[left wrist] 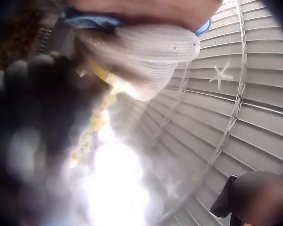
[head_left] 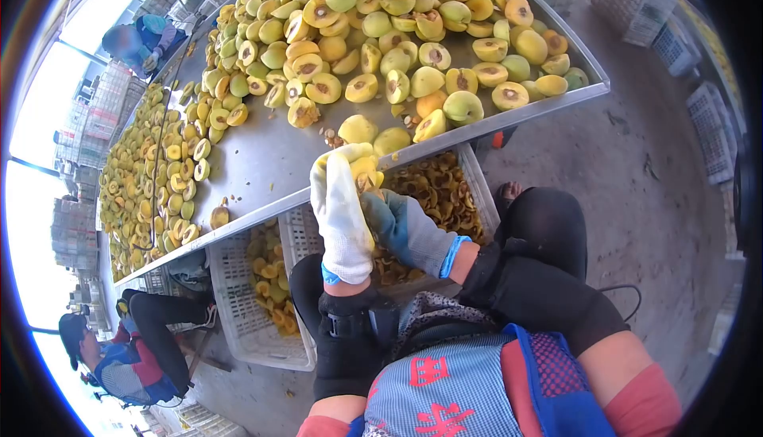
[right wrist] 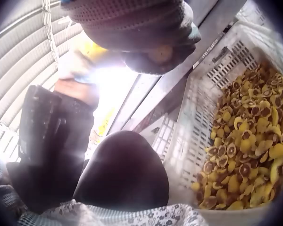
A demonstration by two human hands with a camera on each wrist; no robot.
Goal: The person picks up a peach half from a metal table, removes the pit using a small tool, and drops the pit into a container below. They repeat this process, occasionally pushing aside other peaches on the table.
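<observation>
My left hand point(head_left: 340, 210), in a white knitted glove, holds a yellow peach piece point(head_left: 366, 172) just off the metal table's near edge. The right hand point(head_left: 407, 229), in a grey-and-blue glove, is curled close against the piece from below right. In the right wrist view this grey glove point(right wrist: 137, 26) has its fingers bent in, and I cannot tell what they grip. The left wrist view shows the white glove point(left wrist: 144, 54) under glare. Cut peach halves point(head_left: 322, 87), many with stones in them, lie heaped just beyond both hands.
The metal table point(head_left: 246, 151) has a raised rim. Below it stand white crates, one with peach pieces point(right wrist: 247, 141) under my hands, another crate point(head_left: 238, 310) to the left. A seated person point(head_left: 131, 357) works at lower left, another person point(head_left: 143, 44) across the table.
</observation>
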